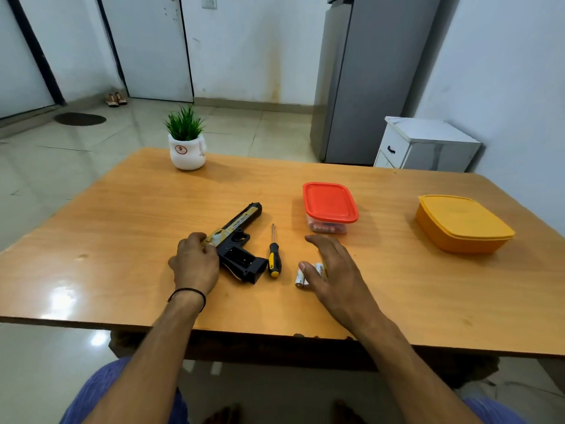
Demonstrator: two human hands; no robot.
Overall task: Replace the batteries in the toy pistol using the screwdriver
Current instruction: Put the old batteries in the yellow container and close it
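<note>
The black and gold toy pistol point(238, 240) lies on its side on the wooden table point(122, 228), its grip pointing toward me with the battery compartment uncovered. My left hand point(195, 264) grips the rear of the pistol with curled fingers. A screwdriver point(274, 255) with a black and yellow handle lies just right of the grip. Further right, white batteries point(301, 276) lie on the table. My right hand point(333, 270) hovers over them with fingers spread and straight; part of the batteries is hidden under it.
A clear box with a red lid point(330, 206) holds small items behind the batteries. An orange lidded container point(461, 223) stands at the right. A small potted plant point(186, 145) sits near the table's far edge. A fridge and a white cabinet stand beyond.
</note>
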